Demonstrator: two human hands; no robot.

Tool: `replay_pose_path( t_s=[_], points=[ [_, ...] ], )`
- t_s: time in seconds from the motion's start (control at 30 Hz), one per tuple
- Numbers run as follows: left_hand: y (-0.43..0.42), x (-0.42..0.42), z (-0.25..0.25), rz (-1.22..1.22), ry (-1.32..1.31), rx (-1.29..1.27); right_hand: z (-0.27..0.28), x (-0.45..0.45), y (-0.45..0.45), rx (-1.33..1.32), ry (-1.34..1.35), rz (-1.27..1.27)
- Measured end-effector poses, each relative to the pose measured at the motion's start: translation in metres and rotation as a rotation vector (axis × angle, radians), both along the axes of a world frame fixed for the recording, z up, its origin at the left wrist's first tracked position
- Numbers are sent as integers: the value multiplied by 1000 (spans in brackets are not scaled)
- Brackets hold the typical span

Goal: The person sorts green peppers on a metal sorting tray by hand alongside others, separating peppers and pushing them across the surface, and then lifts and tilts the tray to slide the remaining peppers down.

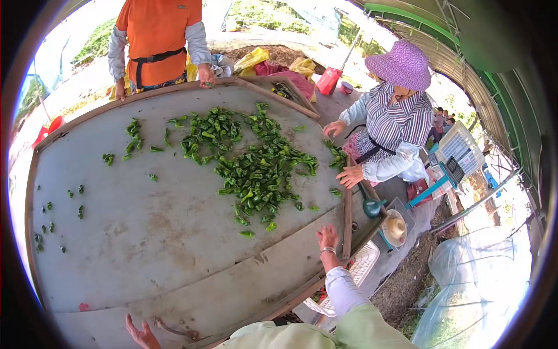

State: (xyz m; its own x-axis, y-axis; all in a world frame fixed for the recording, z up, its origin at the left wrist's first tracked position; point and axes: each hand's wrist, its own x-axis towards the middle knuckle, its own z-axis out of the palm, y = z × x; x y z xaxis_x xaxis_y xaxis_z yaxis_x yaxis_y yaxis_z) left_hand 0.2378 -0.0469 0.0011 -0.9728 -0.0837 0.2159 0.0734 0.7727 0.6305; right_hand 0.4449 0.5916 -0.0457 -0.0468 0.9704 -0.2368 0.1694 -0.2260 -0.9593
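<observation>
A heap of small green peppers [256, 177] lies on the wide grey sorting table [145, 244], with several loose peppers [80, 210] scattered toward its left side. At the lower left, my left hand [143, 334] is over the near edge, its fingers spread and nothing in them. My right hand [328, 238] reaches over the right part of the table, below the heap, with a bracelet at the wrist. Its fingers are apart, and I see nothing held. A dark brown stick-like piece [177, 330] lies just right of my left hand.
Across the table stands a person in an orange top [157, 41]. To the right, a person in a purple hat [401, 64] has both hands by some peppers. A white basket [361, 264], a scale [450, 171] and a red bucket [329, 80] stand around the wooden-rimmed table.
</observation>
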Motion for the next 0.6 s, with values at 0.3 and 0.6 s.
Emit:
replay_pose_path(
  t_s=[0.3, 0.6],
  points=[
    [97, -36, -15, -321, -102, -119, 15, 100, -133, -166, -134, 190],
    [151, -16, -6, -298, -319, -470, 16, 83, -183, 80, -220, 628]
  ],
)
